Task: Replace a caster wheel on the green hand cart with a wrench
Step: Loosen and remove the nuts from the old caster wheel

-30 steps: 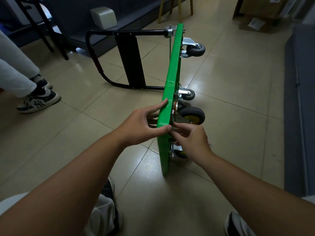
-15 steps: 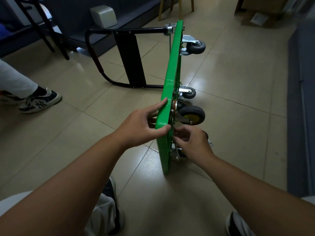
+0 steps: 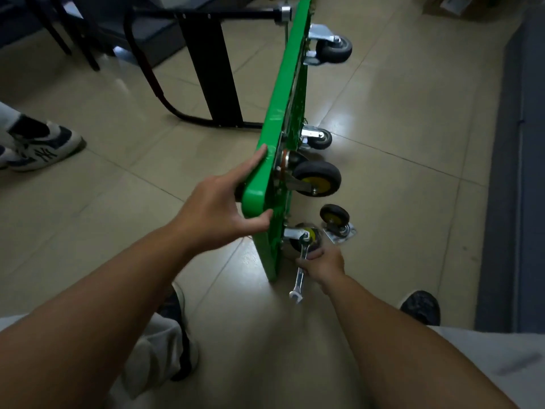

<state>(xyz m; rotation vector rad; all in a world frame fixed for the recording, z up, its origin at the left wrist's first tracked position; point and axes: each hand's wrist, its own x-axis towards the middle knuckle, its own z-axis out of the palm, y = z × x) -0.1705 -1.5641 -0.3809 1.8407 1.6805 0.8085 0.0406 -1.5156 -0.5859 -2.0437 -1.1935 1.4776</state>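
1. Though there is only the head-worn view to go on, it shows both grips well enough. The left hand point(image 3: 224, 214) is wrapped round the near top corner of the green hand cart point(image 3: 283, 119), thumb hooked over the end and forefinger laid along the upper edge, steadying it.
2. The cart stands on its long edge on the tiled floor point(image 3: 398, 143). Its deck runs straight away from that hand, the wheels stick out to the hand's right, and the black handle point(image 3: 206, 16) reaches off to the left at the far end.
3. Below and to the right of that hold, the right hand point(image 3: 323, 262) is closed round the middle of the wrench point(image 3: 299, 278), low by the floor.
4. The wrench's long axis lies roughly along the cart's length. Its far head points away from the fist, up against the lower near caster point(image 3: 303, 236), and its free open end sticks out behind the fist toward the person's own feet.
5. Just beyond the right fist, clear of the cart, a loose caster point(image 3: 336, 221) sits on its mounting plate.
6. I take this for the bolt-turning step at that lower caster. Whether it is being loosened or tightened I cannot tell, nor whether the head sits on a nut.
7. The next move, as I judge it, calls for seating the head squarely and working in short swings, since the floor is close beneath. The left hand would need to brace the deck against the push so it does not tip.
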